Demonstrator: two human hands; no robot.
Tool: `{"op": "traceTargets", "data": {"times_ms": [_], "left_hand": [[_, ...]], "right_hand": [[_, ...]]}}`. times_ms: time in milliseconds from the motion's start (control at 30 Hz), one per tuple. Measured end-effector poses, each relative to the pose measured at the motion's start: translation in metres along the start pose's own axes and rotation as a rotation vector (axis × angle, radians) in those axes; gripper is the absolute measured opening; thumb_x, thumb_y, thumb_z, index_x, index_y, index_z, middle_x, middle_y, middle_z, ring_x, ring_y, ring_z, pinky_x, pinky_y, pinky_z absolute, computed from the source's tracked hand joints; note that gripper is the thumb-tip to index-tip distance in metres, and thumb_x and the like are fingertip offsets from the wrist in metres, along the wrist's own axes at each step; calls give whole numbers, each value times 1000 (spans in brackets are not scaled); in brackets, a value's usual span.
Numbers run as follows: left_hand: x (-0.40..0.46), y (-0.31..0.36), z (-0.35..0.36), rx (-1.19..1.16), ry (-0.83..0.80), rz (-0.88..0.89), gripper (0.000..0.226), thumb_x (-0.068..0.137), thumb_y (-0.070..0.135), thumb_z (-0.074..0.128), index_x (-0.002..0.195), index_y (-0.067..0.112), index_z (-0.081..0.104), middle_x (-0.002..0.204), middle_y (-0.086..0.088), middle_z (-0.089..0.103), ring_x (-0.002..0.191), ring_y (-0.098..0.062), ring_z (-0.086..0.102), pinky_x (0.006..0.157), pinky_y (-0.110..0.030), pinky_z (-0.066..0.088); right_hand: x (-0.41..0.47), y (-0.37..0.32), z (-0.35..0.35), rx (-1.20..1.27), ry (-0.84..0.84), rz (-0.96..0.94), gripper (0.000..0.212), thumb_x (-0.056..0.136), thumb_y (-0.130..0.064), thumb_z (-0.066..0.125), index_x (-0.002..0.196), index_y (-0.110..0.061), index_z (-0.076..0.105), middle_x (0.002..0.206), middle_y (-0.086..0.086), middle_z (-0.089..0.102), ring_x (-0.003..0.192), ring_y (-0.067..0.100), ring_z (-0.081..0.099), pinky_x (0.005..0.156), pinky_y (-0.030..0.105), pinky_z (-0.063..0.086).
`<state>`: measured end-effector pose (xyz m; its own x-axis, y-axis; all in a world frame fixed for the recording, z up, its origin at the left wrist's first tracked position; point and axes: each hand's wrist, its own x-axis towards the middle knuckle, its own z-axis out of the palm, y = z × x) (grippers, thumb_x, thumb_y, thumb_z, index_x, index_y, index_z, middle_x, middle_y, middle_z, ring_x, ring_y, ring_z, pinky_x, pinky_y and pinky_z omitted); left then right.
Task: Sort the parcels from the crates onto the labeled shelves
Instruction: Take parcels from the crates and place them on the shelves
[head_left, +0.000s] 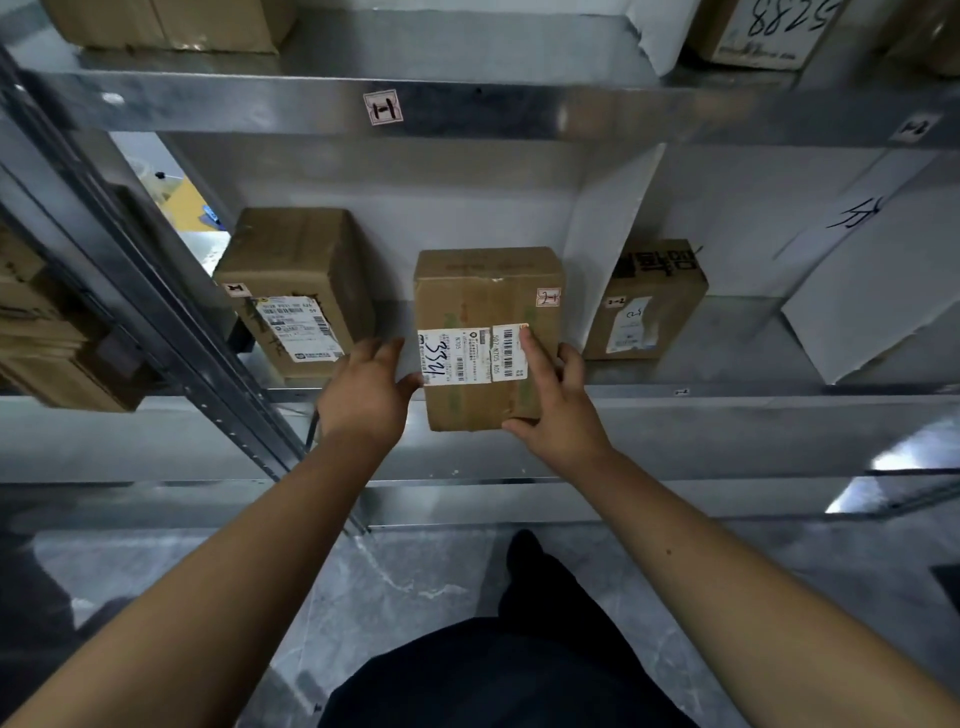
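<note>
Seen from a head-worn camera looking forward and down, two bare arms reach toward a metal shelving unit. Between the hands sits a brown cardboard parcel (485, 332), its near end overhanging the front lip of the middle shelf (727, 397) and its far end already over the shelf surface. The parcel's long axis runs straight away from the person, into the shelf. A white shipping label with barcodes and handwritten digits lies across its top, and a small red-bordered sticker sits at its far right corner.

The left hand (366, 387) is flat against the parcel's left side, fingers mostly straight, thumb touching the label's edge. The right hand (558, 400) holds the near right corner, with one finger stretched along the top beside the barcode, thumb under the near edge and the other fingers wrapped round the right side. Both hands are level with the parcel's near half, so it lies directly ahead of them; neither is clearly nearer.

On the shelf beam above (467, 111), a matching red-bordered tag (383, 107) marks this bay. A second parcel (296, 288) stands to the left, well apart, and a white divider (608, 234) rises just to the right, with another box (647, 301) beyond it. The open gap is straight ahead, so a forward push along the parcel's length looks like what remains.
</note>
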<state>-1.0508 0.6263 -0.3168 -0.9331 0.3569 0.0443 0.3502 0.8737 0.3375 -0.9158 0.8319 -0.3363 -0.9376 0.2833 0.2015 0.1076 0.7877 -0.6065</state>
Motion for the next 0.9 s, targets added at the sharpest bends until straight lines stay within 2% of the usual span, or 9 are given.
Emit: {"op": "traceTargets", "data": {"times_ms": [167,300,433,600,767,900], "left_hand": [[14,1,17,-66,24,-15,53,104,42,57,154,36,42,151,-6,51,129,-36,55,92,-53,57],[19,4,29,-151,46,-15,51,107,36,53,156,33,41,152,-6,50,127,-36,57,93,-51,57],[30,5,33,-130,56,-11,50,106,30,55,155,29,42,149,-10,54,121,-39,61,90,-52,57],[46,9,33,-114,34,-26,50,107,29,53,155,29,40,139,-14,59,115,-40,64,89,-49,55],[61,11,38,-98,20,-71,43,106,24,49,149,27,43,125,-16,65,107,-40,66,80,-45,51],[73,14,43,-154,21,-115,44,106,17,48,149,25,45,124,-15,67,106,-39,67,89,-50,58]], "right_hand": [[16,16,9,3,4,-33,136,82,-19,89,144,-74,-19,153,-12,5,148,24,34,118,36,36],[28,28,17,-17,26,-73,136,83,-17,87,145,-72,-19,155,-7,6,148,28,35,117,47,45],[37,35,28,-17,92,-128,135,81,-11,87,150,-69,-13,156,-6,7,147,33,37,111,52,50],[50,46,44,13,141,-121,131,79,-9,88,155,-60,-5,157,-7,6,148,36,35,115,53,46],[66,57,59,-37,178,-139,126,78,-11,89,157,-53,1,156,-1,9,141,40,44,112,52,49],[77,62,66,-82,218,-142,125,77,-14,91,156,-51,2,155,3,11,134,41,50,106,47,51]]}}
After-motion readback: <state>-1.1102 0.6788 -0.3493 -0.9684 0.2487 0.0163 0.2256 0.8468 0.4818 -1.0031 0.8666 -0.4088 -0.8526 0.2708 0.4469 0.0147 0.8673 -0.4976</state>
